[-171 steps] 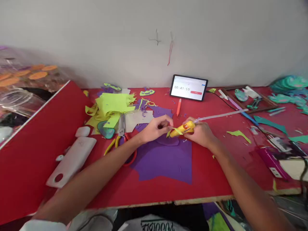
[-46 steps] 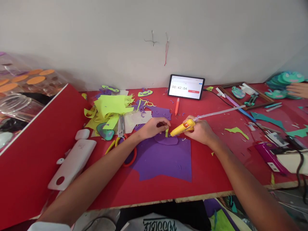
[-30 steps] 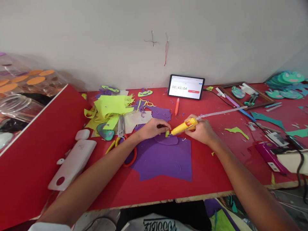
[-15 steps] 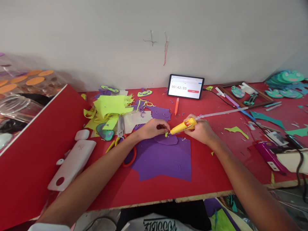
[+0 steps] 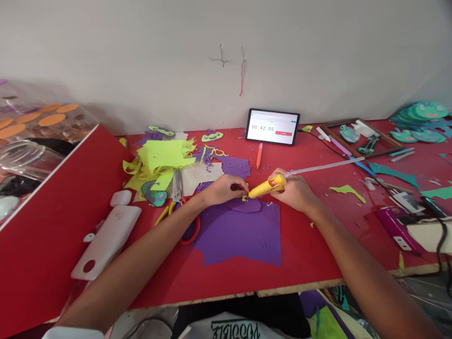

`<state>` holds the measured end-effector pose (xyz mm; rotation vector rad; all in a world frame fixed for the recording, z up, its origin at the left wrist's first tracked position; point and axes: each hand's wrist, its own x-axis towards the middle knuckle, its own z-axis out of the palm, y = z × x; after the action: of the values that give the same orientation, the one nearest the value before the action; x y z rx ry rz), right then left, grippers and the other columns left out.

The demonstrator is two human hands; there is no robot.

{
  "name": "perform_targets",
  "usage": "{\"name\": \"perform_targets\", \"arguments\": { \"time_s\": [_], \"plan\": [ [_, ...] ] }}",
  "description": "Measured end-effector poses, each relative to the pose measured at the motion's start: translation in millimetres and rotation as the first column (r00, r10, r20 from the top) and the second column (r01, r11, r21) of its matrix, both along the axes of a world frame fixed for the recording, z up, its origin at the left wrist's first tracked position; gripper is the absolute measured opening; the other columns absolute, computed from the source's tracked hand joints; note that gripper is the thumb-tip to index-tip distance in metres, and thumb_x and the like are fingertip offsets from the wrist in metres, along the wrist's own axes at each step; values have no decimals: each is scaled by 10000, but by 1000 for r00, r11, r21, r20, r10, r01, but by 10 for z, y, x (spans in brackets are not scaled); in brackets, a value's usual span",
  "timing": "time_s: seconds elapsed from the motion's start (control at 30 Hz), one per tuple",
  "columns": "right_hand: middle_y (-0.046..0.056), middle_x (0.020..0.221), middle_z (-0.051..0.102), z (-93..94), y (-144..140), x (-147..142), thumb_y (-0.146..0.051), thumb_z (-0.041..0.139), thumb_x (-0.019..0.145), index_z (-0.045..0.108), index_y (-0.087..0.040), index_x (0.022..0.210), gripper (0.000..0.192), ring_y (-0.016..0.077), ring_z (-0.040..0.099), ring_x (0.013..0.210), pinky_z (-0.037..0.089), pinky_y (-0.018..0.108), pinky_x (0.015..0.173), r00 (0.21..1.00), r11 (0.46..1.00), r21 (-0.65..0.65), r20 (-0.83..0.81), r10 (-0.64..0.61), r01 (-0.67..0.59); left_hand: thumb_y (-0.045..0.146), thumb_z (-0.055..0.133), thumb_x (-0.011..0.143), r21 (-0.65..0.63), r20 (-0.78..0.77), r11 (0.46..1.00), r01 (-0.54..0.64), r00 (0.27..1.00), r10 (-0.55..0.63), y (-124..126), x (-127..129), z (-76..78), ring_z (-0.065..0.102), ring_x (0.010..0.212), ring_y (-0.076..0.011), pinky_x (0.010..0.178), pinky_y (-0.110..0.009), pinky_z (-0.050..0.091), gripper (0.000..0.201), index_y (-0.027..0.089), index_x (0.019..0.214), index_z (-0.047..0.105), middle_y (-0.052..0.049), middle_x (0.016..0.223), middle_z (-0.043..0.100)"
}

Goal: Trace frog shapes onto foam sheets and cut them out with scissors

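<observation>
My right hand (image 5: 295,192) is wrapped round a yellow glue gun (image 5: 266,186), with a long clear glue stick (image 5: 326,165) sticking out of its back end. The gun's nozzle points left, close to the fingertips of my left hand (image 5: 228,189). Between those pinched fingertips is a small yellow-green foam piece (image 5: 244,198); whether the nozzle touches it I cannot tell. Below lies a rounded purple foam cutout (image 5: 249,205), on top of a larger purple foam sheet (image 5: 240,235). Red-handled scissors (image 5: 195,231) rest beside my left wrist, partly hidden by the forearm.
Yellow-green foam scraps (image 5: 160,155) pile up at the back left. A tablet (image 5: 272,127) showing a timer leans on the wall, an orange pen (image 5: 259,156) before it. A white power bank (image 5: 108,242) lies left; a purple power strip (image 5: 397,230) and cables lie right.
The glue gun and my right hand have shifted very slightly left. My left hand stays almost where it was, still pinching the small piece.
</observation>
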<state>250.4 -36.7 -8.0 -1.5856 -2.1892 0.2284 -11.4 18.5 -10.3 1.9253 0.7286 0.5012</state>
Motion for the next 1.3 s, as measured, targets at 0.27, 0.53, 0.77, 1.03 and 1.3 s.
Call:
{"name": "perform_targets", "arguments": {
  "time_s": [0.27,0.53,0.77,1.03,1.3],
  "plan": [
    [24,839,714,15,0,-7,-242,598,834,569,-247,876,51,211,660,696,406,304,624,999,1000,-3,34,19,-19,156,645,837,27,-16,1000,2,1000,-1,-2,6,17,656,692,-100,642,-187,477,132,129,902,757,-48,834,757],
    [21,878,711,30,-9,-9,-237,618,806,570,-246,873,83,200,648,679,419,306,634,1000,1000,-12,15,27,-26,168,635,867,52,-37,998,29,999,-27,-1,-4,44,655,712,-105,664,-198,480,120,135,914,741,-48,849,747],
    [23,870,722,13,-6,-5,-225,614,800,579,-248,887,96,211,658,685,425,314,643,1000,1000,-20,26,18,-17,189,585,923,170,-18,985,-24,999,27,-68,50,65,677,791,-134,734,-228,485,180,157,1013,738,-52,917,759],
    [16,836,729,11,-9,-3,-253,624,800,588,-249,898,105,209,656,666,425,314,637,999,1000,-19,42,11,-10,107,616,866,395,-157,914,-95,973,169,-53,62,-37,662,807,-139,724,-235,444,200,205,954,767,-34,989,743],
    [58,924,725,27,-6,14,-245,613,780,584,-231,904,128,227,682,728,465,320,661,1000,999,32,17,26,-26,104,627,852,379,-167,919,-107,969,182,-43,69,-46,643,787,-134,717,-236,434,191,200,961,750,-26,954,734]
  ]
}}
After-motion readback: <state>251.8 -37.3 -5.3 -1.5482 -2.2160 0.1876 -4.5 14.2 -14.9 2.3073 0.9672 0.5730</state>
